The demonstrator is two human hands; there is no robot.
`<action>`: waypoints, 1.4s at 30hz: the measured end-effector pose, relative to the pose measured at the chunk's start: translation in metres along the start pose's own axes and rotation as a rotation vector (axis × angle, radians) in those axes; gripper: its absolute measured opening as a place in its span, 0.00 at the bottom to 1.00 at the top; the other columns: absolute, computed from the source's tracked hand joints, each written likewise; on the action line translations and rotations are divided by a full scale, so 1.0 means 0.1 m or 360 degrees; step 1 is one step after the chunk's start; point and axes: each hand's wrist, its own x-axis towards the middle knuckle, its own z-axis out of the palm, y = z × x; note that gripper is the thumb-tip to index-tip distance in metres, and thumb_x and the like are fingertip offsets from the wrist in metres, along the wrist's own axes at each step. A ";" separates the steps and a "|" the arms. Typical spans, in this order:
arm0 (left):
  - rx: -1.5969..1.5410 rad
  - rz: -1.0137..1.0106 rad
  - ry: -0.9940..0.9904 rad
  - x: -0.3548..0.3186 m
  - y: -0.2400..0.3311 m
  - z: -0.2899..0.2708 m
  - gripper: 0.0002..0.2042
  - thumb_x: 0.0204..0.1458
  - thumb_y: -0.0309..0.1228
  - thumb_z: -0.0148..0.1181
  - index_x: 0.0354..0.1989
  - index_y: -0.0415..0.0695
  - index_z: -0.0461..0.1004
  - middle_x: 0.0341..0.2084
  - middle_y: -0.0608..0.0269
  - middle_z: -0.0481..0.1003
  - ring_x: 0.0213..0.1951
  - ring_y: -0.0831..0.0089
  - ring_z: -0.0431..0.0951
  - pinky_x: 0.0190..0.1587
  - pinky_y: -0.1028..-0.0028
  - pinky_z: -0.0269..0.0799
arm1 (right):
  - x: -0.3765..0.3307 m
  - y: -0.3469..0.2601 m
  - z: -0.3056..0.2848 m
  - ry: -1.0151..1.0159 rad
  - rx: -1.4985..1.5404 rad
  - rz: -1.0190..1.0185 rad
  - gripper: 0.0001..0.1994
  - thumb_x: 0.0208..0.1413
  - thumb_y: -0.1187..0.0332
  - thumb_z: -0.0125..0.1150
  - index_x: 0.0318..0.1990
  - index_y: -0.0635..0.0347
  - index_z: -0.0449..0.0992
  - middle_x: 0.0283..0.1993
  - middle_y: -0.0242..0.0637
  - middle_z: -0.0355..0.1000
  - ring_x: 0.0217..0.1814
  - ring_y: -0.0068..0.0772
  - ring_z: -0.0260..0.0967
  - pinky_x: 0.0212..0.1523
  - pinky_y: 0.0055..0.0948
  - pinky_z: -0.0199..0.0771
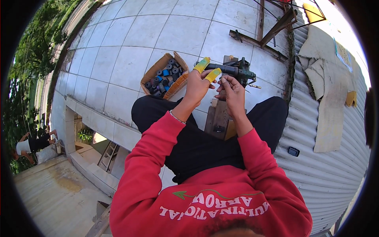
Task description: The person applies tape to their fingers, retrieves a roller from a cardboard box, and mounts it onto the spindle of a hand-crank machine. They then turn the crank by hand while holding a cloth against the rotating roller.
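My left hand (pixel 197 86) has yellow coverings on two digits, and its fingers bend together beside the dark machine. Close to its fingertips, my right hand (pixel 233 93) pinches with thumb and index finger. Whatever lies between the fingers of either hand is too small to make out. Just beyond both hands sits the dark green metal machine (pixel 245 73) with a long dark cylinder (pixel 219 68) reaching left. A wooden block (pixel 216 114) lies between my knees, under my right hand. Left of my left hand, an open cardboard box (pixel 180 87) holds several grey, black and blue cylindrical pieces (pixel 161 83).
Pale square tiles (pixel 130 63) form the floor. Rusty metal framing (pixel 272 33) stands at the far right. Corrugated roofing (pixel 316 173) runs along the right, with cardboard sheets (pixel 333 98) and a small black object (pixel 293 151) on it. A ledge (pixel 104 126) drops away left; another person (pixel 33 146) is there.
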 end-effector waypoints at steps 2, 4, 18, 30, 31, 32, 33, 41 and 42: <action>-0.0025 0.0052 -0.0025 0.00 0.05 -0.02 0.31 0.65 0.28 0.64 0.75 0.40 0.61 0.43 0.60 0.85 0.34 0.83 0.78 0.32 0.81 0.77 | -0.01 0.00 -0.01 0.0004 0.0126 0.0066 0.11 0.71 0.66 0.59 0.55 0.62 0.76 0.42 0.32 0.77 0.37 0.19 0.76 0.32 0.25 0.86; 0.0057 0.0061 -0.0018 0.00 0.09 -0.04 0.31 0.65 0.29 0.64 0.75 0.40 0.61 0.43 0.60 0.85 0.34 0.83 0.79 0.31 0.82 0.76 | -0.01 0.00 -0.02 -0.0018 0.0177 0.0106 0.11 0.71 0.65 0.60 0.55 0.60 0.76 0.41 0.31 0.77 0.37 0.18 0.76 0.34 0.25 0.86; 0.0506 0.0083 -0.0182 -0.01 0.07 -0.10 0.34 0.62 0.26 0.67 0.76 0.43 0.60 0.43 0.64 0.84 0.37 0.84 0.80 0.32 0.81 0.77 | 0.01 0.01 -0.06 -0.0098 0.0343 0.0192 0.12 0.70 0.62 0.62 0.55 0.57 0.76 0.41 0.27 0.77 0.38 0.17 0.76 0.39 0.23 0.85; 0.1066 0.0870 0.0002 0.19 0.06 -0.03 0.14 0.58 0.27 0.68 0.51 0.36 0.80 0.38 0.45 0.83 0.36 0.47 0.82 0.38 0.59 0.76 | -0.06 0.11 0.05 0.0234 0.0155 -0.0052 0.14 0.67 0.70 0.65 0.56 0.68 0.78 0.41 0.38 0.81 0.36 0.22 0.78 0.37 0.26 0.87; 0.1105 0.0898 -0.0024 0.23 0.04 -0.02 0.12 0.58 0.27 0.67 0.49 0.36 0.80 0.37 0.44 0.83 0.36 0.45 0.82 0.39 0.58 0.76 | -0.07 0.13 0.05 0.0223 0.0103 -0.0060 0.14 0.68 0.71 0.64 0.56 0.70 0.78 0.41 0.39 0.80 0.36 0.22 0.78 0.38 0.26 0.87; 0.1145 0.0912 -0.0062 0.28 0.02 -0.02 0.10 0.58 0.26 0.67 0.46 0.37 0.81 0.35 0.44 0.82 0.36 0.44 0.81 0.39 0.56 0.76 | -0.08 0.14 0.04 0.0236 0.0042 -0.0061 0.14 0.68 0.72 0.64 0.56 0.71 0.78 0.41 0.40 0.80 0.35 0.22 0.78 0.38 0.27 0.88; 0.1140 0.0928 -0.0047 0.34 0.01 -0.02 0.10 0.58 0.26 0.67 0.46 0.37 0.81 0.35 0.44 0.82 0.36 0.44 0.81 0.39 0.56 0.76 | -0.08 0.16 0.03 0.0210 0.0048 -0.0070 0.14 0.68 0.72 0.64 0.56 0.71 0.78 0.41 0.40 0.80 0.35 0.22 0.78 0.38 0.27 0.88; 0.1201 0.0962 -0.0065 0.55 -0.03 0.00 0.10 0.57 0.25 0.67 0.46 0.37 0.81 0.34 0.43 0.80 0.37 0.44 0.80 0.39 0.54 0.74 | -0.07 0.28 0.00 0.0284 0.0008 -0.0090 0.10 0.70 0.71 0.62 0.50 0.70 0.78 0.39 0.36 0.78 0.34 0.20 0.75 0.38 0.27 0.88; 0.1198 0.0990 -0.0053 0.56 -0.04 0.01 0.10 0.57 0.25 0.67 0.46 0.37 0.81 0.34 0.43 0.80 0.37 0.44 0.80 0.39 0.54 0.74 | -0.07 0.29 -0.01 0.0264 0.0015 -0.0091 0.10 0.70 0.71 0.62 0.50 0.70 0.78 0.39 0.36 0.78 0.34 0.20 0.75 0.38 0.27 0.88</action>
